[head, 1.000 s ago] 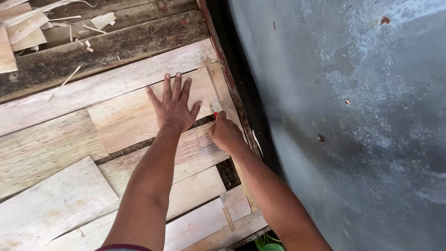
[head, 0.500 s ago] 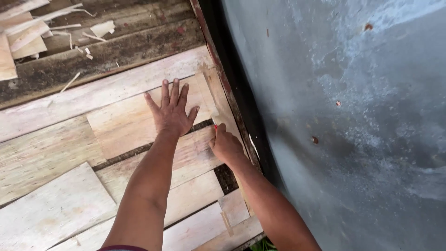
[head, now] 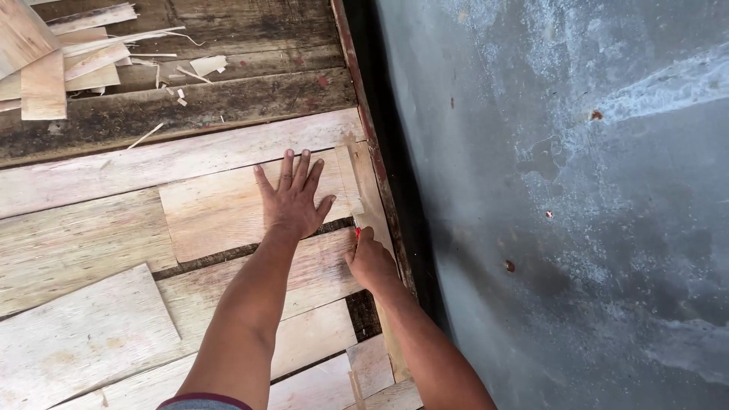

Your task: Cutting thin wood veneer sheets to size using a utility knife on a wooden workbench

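Note:
My left hand (head: 292,199) lies flat with fingers spread on a pale thin wooden sheet (head: 213,209). Just to its right, my right hand (head: 370,260) is closed around a small red-tipped tool (head: 357,228), whose tip touches the sheet's right edge. A narrow strip of the same wood (head: 350,178) runs along that edge, beside a reddish wooden rail (head: 380,175). More pale sheets (head: 83,338) lie overlapping under and around both forearms.
Dark weathered planks (head: 190,99) run across the top, with a stack of thin wood offcuts (head: 45,64) and small splinters at the upper left. A grey concrete surface (head: 569,205) fills the right side beyond a dark gap.
Both hands stay on the sheet in nearly the same spots. The view has shifted slightly; the right hand has slid a little along the sheet's right edge.

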